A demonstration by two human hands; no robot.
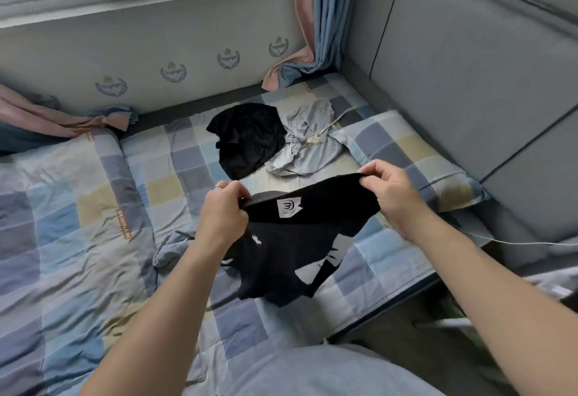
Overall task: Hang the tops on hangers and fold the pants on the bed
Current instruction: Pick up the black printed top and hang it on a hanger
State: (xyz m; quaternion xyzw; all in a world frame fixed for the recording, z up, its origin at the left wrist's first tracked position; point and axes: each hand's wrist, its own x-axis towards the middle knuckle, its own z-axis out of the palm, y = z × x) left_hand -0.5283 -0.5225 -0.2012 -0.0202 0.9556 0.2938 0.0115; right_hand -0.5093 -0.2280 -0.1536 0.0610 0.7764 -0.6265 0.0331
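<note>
Rumpled across the left and lower frame: checked blue-and-cream quilted bed (pixel 78 208), the surface for folding. Left of centre, left hand (pixel 223 212) curled round one end of the black fabric garment (pixel 291 255), white label (pixel 288 207) facing up. Above centre, crumpled black cloth (pixel 247 139) touching pale blue drawstring pants (pixel 308 142), waiting their turn. Right of centre, right hand (pixel 392 195) pinching the other end; band stretched taut and raised, probably to tell top from pants. Far right, grey padded headboard (pixel 469 83).
</note>
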